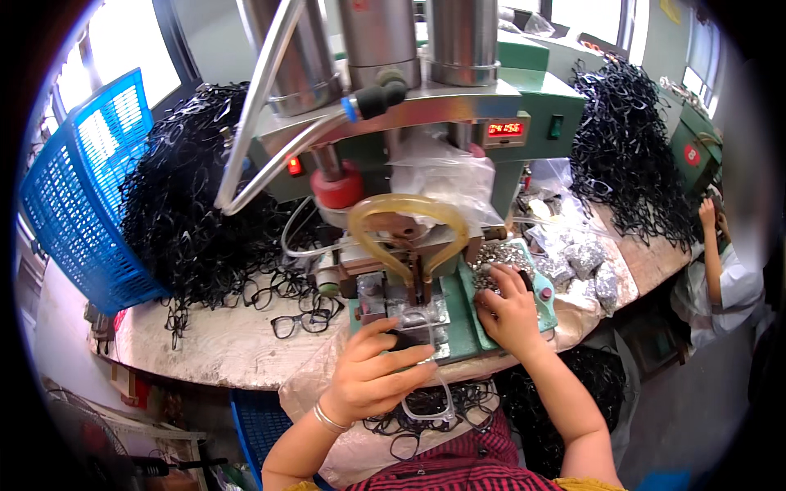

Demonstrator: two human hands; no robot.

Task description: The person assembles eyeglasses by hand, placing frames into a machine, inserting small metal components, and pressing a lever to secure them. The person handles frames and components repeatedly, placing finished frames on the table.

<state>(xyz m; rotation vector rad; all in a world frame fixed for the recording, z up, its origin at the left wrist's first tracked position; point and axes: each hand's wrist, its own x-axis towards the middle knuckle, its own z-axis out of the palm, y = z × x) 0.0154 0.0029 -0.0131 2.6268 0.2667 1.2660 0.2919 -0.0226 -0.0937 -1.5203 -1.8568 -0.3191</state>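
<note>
pale worktop point(229, 352) near bright window point(131, 41): left grip point(372, 372) pinches translucent frame point(449, 401), right grip point(514, 315) unclear.

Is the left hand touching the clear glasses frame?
Touching. The head view shows the left hand gripping the clear glasses frame near its middle.

Got left forearm point(299, 448) and right forearm point(569, 397) up from the lower edge, both bare, both angled inward. Holding left hand point(378, 372) near centre, back of hand up, with fingers point(397, 360) pointing rightward, slightly spread, bent in a light grip. Reaching farther forward with right hand point(512, 317), palm down, with fingers bent and fingertips dipped. Can't tell if pinching there. Well apart at the wrists.
</note>
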